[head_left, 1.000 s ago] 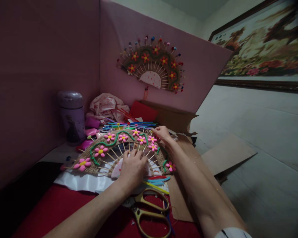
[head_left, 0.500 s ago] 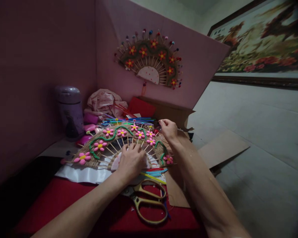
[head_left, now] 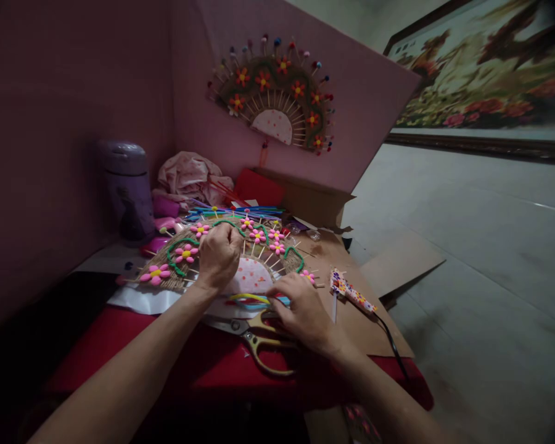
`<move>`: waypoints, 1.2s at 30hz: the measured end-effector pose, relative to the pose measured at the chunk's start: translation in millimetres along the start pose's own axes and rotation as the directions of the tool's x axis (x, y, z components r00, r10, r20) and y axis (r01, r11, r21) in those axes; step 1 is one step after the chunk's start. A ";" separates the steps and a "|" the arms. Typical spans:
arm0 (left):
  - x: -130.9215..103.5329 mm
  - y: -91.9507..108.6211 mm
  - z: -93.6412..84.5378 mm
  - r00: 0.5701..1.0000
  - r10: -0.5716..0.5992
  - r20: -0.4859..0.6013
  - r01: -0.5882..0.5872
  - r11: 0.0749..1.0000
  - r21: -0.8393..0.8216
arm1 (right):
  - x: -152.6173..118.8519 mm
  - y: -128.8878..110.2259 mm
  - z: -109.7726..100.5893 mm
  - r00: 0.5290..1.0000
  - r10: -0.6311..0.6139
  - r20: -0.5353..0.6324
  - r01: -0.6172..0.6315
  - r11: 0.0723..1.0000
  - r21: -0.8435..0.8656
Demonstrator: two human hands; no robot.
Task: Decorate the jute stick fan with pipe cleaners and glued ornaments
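A half-round twine-and-stick fan (head_left: 166,280) lies on the table, trimmed with pink flowers, green wavy cord and a dotted pale centre. Over its middle is my left hand (head_left: 219,256), curled into a fist; whatever it may hold is hidden. My right hand (head_left: 308,311) pinches the end of a bent yellow pipe cleaner (head_left: 250,296) along the fan's lower edge. Blue and red strips lie beside it. Gold-handled scissors (head_left: 254,345) rest just below, their handles partly behind my right hand.
A flower-patterned glue gun (head_left: 354,291) with a black cord lies on cardboard (head_left: 374,339) at the right. Behind the fan are several coloured pipe cleaners (head_left: 259,211), pink cloth (head_left: 192,176) and a purple flask (head_left: 128,197). A finished fan (head_left: 272,92) hangs on the pink panel.
My right hand has come down from the fan's upper right to the strips by the scissors, and the yellow pipe cleaner is now bent. My left hand has moved up-left and closed.
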State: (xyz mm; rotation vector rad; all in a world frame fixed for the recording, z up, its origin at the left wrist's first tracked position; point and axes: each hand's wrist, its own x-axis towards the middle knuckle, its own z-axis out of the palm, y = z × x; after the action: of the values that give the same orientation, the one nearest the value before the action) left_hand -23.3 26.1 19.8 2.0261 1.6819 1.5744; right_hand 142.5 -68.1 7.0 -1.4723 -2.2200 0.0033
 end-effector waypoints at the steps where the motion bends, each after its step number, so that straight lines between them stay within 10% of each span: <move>1: -1.1 -0.5 0.9 1.000 0.006 0.012 -0.006 1.000 -0.027 | -0.7 -1.9 3.1 1.000 -0.004 0.019 0.004 0.999 -0.034; 8: -8.8 -2.0 9.9 0.984 0.179 0.027 -0.177 0.982 -0.064 | 8.3 -6.8 19.1 0.993 0.010 0.115 0.019 0.968 -0.248; 36: -13.2 0.9 10.4 0.985 0.122 0.123 -0.129 0.990 0.050 | 17.3 -12.3 14.8 0.998 -0.048 0.048 0.058 0.971 -0.232</move>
State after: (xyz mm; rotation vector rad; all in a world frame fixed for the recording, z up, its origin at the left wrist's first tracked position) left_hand -13.5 21.0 7.0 2.2477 1.6043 1.4211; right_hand 120.7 -54.5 3.6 -1.5451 -2.3587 -0.2545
